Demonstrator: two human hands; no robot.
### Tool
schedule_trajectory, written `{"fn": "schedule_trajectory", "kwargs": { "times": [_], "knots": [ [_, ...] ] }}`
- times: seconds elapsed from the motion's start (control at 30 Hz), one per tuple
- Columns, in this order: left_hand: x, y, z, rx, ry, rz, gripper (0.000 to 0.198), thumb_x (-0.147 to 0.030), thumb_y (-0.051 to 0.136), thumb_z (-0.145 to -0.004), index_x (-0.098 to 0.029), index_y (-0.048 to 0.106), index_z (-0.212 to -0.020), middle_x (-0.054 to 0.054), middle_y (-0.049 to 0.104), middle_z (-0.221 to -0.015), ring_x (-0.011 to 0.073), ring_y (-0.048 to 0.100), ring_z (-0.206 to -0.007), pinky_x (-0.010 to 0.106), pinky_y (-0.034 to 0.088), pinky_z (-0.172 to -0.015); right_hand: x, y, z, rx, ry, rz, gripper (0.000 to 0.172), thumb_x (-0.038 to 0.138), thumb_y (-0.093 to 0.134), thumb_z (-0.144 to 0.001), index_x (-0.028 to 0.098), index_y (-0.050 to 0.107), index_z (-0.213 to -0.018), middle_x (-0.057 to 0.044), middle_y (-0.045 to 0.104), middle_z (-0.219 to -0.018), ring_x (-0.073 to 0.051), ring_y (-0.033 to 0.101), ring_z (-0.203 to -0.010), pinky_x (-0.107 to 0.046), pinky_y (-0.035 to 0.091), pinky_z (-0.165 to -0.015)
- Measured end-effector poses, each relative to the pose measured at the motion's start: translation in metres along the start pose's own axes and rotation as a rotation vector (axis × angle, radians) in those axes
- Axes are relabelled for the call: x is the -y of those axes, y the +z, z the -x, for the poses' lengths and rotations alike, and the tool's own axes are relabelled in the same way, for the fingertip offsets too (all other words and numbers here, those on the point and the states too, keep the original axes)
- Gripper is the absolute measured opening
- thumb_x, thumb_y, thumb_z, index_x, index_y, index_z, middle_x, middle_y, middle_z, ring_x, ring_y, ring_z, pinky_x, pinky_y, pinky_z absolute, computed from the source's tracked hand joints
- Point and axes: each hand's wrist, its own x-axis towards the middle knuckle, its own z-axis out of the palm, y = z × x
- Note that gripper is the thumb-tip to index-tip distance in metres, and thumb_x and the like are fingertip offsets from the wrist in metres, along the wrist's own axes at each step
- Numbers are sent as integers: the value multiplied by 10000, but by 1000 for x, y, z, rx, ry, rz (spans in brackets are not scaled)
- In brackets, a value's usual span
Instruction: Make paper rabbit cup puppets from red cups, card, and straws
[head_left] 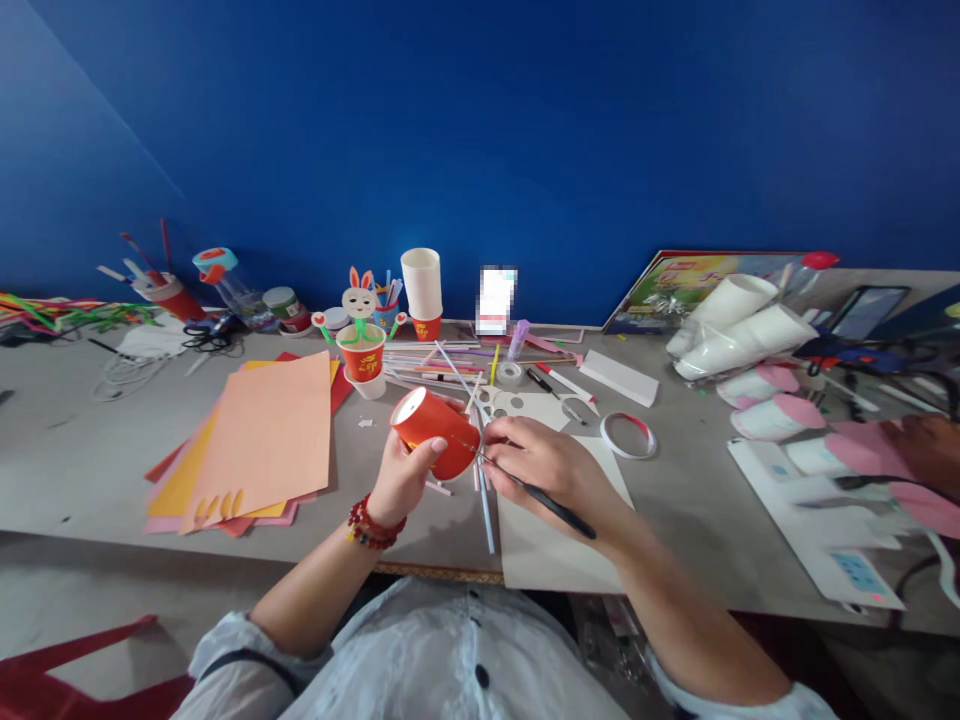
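Observation:
My left hand (409,468) grips a red paper cup (439,425) that lies tilted on its side, its white bottom facing up and left. In my right hand (551,465) is a slender craft knife (555,508) with a black handle. Its thin metal tip meets the cup's side near the rim; whether it has pierced the wall cannot be made out. Just beyond my left hand stands a finished-looking rabbit cup (362,360), with a paper rabbit head and green arms. Below my right hand lies a white sheet (559,550).
Coloured paper sheets (274,430) lie stacked on the left. Straws and sticks (427,360) spread behind the cup, near stacked white cups (422,285). A tape roll (628,436) sits to the right. A power strip (817,530) and wrapped cups (742,325) occupy the far right.

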Motion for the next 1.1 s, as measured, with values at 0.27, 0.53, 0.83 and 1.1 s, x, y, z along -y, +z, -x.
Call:
{"fn": "schedule_trajectory", "kwargs": {
  "times": [0.27,0.53,0.83,1.1],
  "knots": [
    [0,-3,2,-7,-69,-77,342,-397,747,-771,-155,656,-995,62,724,-915,206,678,-824,327,553,-770,-8,0,-1,58,-46,-57,209,183,505,-930,227,682,-828,-49,703,-1046,-186,632,-821,-277,445,-666],
    [-3,-6,3,44,37,-188,450,-454,745,-769,-181,621,-1105,103,710,-1077,264,686,-963,415,572,-864,-3,3,3,9,102,-387,274,261,475,-990,201,666,-802,-57,658,-1100,-179,649,-936,-278,498,-805],
    [-3,-10,6,71,165,-354,548,-494,741,-771,-208,544,-1195,125,686,-1155,302,669,-1054,449,590,-856,0,13,4,-94,217,-480,303,271,514,-975,197,651,-715,-65,662,-1044,-197,642,-947,-298,502,-813],
    [-9,-10,3,42,127,-358,546,-470,761,-762,-181,536,-1166,126,700,-1097,284,680,-981,451,565,-876,0,10,3,-46,152,-393,260,243,504,-976,185,636,-759,-67,642,-1085,-193,635,-953,-296,481,-797]
  ]
}}
